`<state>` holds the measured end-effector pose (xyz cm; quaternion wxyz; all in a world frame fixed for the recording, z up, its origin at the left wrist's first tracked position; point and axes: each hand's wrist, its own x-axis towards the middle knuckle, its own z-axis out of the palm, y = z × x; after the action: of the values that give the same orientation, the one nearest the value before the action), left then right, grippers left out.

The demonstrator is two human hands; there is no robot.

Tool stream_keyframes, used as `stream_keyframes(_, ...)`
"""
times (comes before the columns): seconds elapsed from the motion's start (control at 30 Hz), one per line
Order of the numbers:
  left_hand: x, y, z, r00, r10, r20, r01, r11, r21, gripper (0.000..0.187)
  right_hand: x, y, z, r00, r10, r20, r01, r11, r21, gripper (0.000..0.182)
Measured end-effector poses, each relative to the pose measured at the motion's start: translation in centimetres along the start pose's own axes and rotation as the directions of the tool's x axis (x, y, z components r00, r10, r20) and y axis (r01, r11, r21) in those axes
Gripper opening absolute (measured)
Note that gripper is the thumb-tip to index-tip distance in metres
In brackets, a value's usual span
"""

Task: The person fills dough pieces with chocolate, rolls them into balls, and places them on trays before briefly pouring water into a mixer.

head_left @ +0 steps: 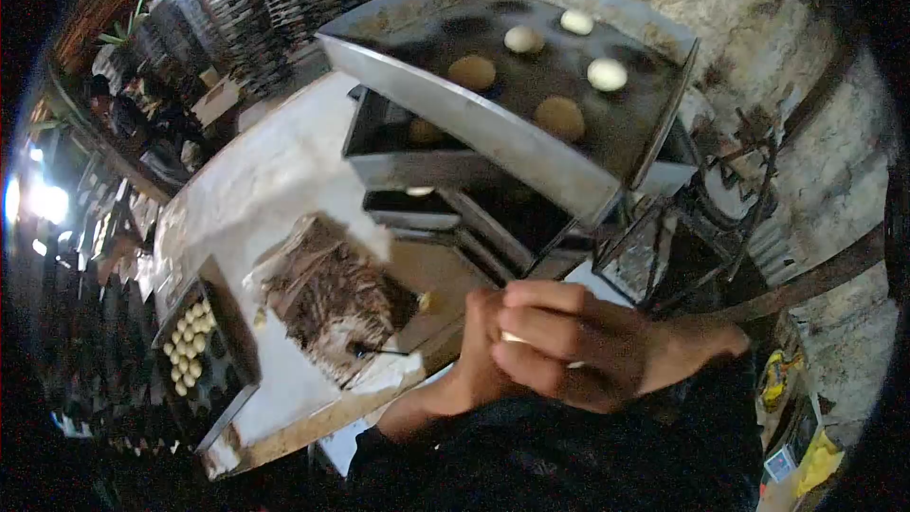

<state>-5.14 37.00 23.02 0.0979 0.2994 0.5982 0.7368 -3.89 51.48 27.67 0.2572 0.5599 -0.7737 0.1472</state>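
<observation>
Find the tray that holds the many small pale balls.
In the head view, the tray of small pale balls sits at the lower left, by the left end of the pale table, left of the crumpled brown bundle.

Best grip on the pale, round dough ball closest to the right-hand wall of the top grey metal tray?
Come from straight above the dough ball, fingers spread around its widest part. It sits apart from its neighbours on the tray's open floor, while raised walls hinder a low side approach. It looks soft, so I'd keep pressure light.
</observation>
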Motion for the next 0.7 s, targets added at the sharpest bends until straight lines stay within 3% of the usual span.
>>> stream_keyframes(0.03, 0.8, 0.7, 0.4, 0.998, 0.018, 0.054, -0.021, 0.998, 0.066, 0.059, -0.6, 1.2, -1.9, 1.0, 0.028, -0.011, -0.026, 0.989, 0.149, 0.029)
stream_keyframes(0.07, 1.8, 1.6, 0.5, 0.994, 0.057, 0.09, -0.072, 0.984, 0.166, 0.063, -1.4, 2.6, -3.6, 0.997, 0.058, -0.05, -0.048, 0.982, 0.181, 0.029)
stream_keyframes(0.1, 2.5, 2.3, 0.5, 0.989, 0.096, 0.116, -0.124, 0.956, 0.264, 0.068, -1.7, 3.7, -5.5, 0.971, 0.2, -0.131, -0.181, 0.973, 0.144, 0.026)
stream_keyframes(0.2, 3.6, 3.1, -0.4, 0.985, 0.145, 0.091, -0.17, 0.892, 0.419, 0.075, -1.8, 9.1, -10.7, 0.74, 0.543, -0.396, -0.587, 0.809, 0.012, 0.026)
stream_keyframes(0.23, 3.6, 3.0, -0.7, 0.986, 0.15, 0.072, -0.166, 0.874, 0.457, 0.076, -2.5, 13.0, -11.4, 0.672, 0.61, -0.42, -0.641, 0.763, 0.083, 0.032)
stream_keyframes(0.27, 3.8, 2.6, -0.9, 0.974, 0.217, 0.067, -0.225, 0.877, 0.425, 0.072, -3.2, 17.2, -12.3, 0.642, 0.666, -0.38, -0.704, 0.708, 0.052, 0.034)
stream_keyframes(0.33, 3.7, 2.9, -1.2, 0.96, 0.259, 0.106, -0.28, 0.894, 0.351, 0.065, -4.7, 25.4, -12.8, 0.679, 0.685, -0.264, -0.733, 0.651, -0.196, 0.034)
stream_keyframes(0.4, 3.0, 3.8, -1.4, 0.949, 0.312, 0.04, -0.303, 0.873, 0.384, 0.049, -5.1, 30.2, -12.1, 0.492, 0.867, 0.078, -0.845, 0.497, -0.197, 0.043)
stream_keyframes(0.5, 1.0, 1.8, -3.9, 0.882, 0.466, -0.076, -0.431, 0.861, 0.269, 0.042, -5.2, 31.3, -10.2, 0.25, 0.876, 0.413, -0.555, 0.479, -0.68, 0.059)
stream_keyframes(0.53, 0.8, 3.9, -4.9, 0.855, 0.508, -0.106, -0.429, 0.807, 0.405, 0.041, -4.6, 30.9, -10.1, 0.213, 0.862, 0.461, -0.582, 0.491, -0.648, 0.063)
stream_keyframes(0.63, -2.9, 2.8, -8.9, 0.836, 0.519, -0.18, -0.433, 0.824, 0.365, 0.043, -4.0, 30.8, -10.2, 0.142, 0.795, 0.59, -0.639, 0.529, -0.558, 0.075)
stream_keyframes(0.67, -4.1, 2.1, -10.8, 0.816, 0.569, -0.096, -0.462, 0.744, 0.482, 0.044, -4.5, 31.4, -10.4, 0.138, 0.784, 0.605, -0.745, 0.485, -0.459, 0.071)
stream_keyframes(0.7, -5.7, 0.9, -12.9, 0.877, 0.472, -0.093, -0.36, 0.773, 0.523, 0.044, -4.7, 31.6, -10.1, 0.247, 0.773, 0.584, -0.841, 0.471, -0.267, 0.064)
